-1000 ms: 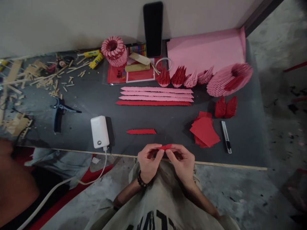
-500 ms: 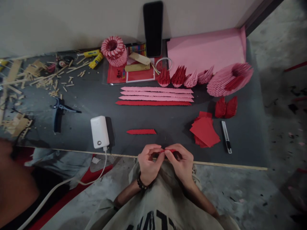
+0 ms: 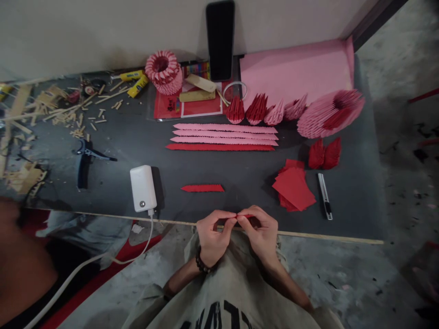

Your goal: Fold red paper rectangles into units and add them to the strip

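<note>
Both my hands meet at the near edge of the dark table (image 3: 103, 183). My left hand (image 3: 213, 235) and my right hand (image 3: 261, 233) pinch a small folded red paper piece (image 3: 244, 215) between their fingertips; most of it is hidden by the fingers. A short red folded strip (image 3: 202, 188) lies just beyond my left hand. A stack of red paper squares (image 3: 293, 189) sits to the right of my right hand.
A white power bank (image 3: 143, 188) with its cable, a utility knife (image 3: 323, 195), long pink and red folded strips (image 3: 222, 137), pink and red origami pieces (image 3: 329, 114), a pink sheet (image 3: 295, 71), an upright phone (image 3: 220, 40), pliers (image 3: 85, 157) and wood scraps at the left. Another person's arm (image 3: 24, 265) at lower left.
My hands dropped slightly toward the table edge and closed tighter on the red piece, which now shows less between my fingers.
</note>
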{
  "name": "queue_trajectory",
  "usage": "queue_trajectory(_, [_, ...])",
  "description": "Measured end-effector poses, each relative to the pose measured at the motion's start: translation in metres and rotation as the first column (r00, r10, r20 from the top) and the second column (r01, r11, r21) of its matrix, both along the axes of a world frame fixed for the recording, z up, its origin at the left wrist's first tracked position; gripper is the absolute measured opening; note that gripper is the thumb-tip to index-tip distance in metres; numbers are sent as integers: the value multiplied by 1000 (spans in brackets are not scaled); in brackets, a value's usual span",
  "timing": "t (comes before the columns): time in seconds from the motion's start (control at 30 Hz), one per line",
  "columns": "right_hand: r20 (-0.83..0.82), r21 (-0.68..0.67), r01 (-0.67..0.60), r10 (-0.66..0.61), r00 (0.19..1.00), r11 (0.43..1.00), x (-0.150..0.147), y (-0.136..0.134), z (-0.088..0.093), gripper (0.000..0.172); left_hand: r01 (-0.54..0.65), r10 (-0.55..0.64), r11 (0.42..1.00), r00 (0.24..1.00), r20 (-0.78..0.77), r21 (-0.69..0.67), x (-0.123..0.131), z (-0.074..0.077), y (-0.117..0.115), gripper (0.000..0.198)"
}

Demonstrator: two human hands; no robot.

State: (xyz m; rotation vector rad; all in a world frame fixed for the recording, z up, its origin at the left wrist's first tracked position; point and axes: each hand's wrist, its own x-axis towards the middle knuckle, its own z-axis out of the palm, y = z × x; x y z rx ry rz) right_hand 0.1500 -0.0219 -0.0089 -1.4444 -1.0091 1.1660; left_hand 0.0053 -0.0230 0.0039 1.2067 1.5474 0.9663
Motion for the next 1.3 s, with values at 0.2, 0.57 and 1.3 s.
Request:
queue_trajectory(0.2, [-50,29,161,-160,986,986,-13,-6,-2,9,-181,193,980,969,157,-88,12,0,-5,24])
queue_trajectory(0.57, [339,379,30,-169,926,925,2,-3,-1,30,62,6,975,952,307,-213,2,3,18,24])
queue_trajectory(1.3, [255,279,-156,83,963,948,18,-5,-5,20,98,-60,987,961,272,-130,-4,2,11,26])
